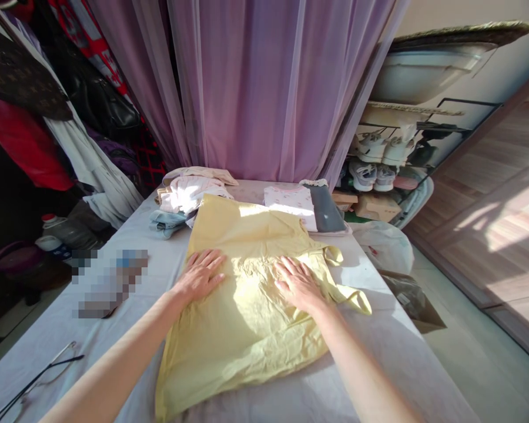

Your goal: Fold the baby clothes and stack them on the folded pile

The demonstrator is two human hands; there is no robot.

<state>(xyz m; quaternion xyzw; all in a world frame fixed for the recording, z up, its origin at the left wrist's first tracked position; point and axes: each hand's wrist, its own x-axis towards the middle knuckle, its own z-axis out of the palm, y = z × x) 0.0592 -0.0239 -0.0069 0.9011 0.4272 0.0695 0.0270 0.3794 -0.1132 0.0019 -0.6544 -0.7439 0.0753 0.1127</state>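
Observation:
A yellow garment (247,317) with thin straps lies spread out on the table, its straps pointing right. Gathers and wrinkles run across its middle, and sunlight falls over part of it. My left hand (201,273) rests flat on the garment's left side, fingers spread. Flat on the cloth near the straps lies my right hand (300,284), its fingers apart. Neither hand grips the fabric. Beyond the garment's far edge sit a heap of pale clothes (194,191) on the left and a folded white patterned garment (290,204) beside a dark grey folded cloth (321,207) on the right.
Eyeglasses (48,367) lie at the near left of the cloth-covered table (127,335), with a blurred-out object (110,285) behind them. Purple curtains (255,88) hang at the back. Bags and clothes hang on the left; a rack with shoes (374,164) stands right.

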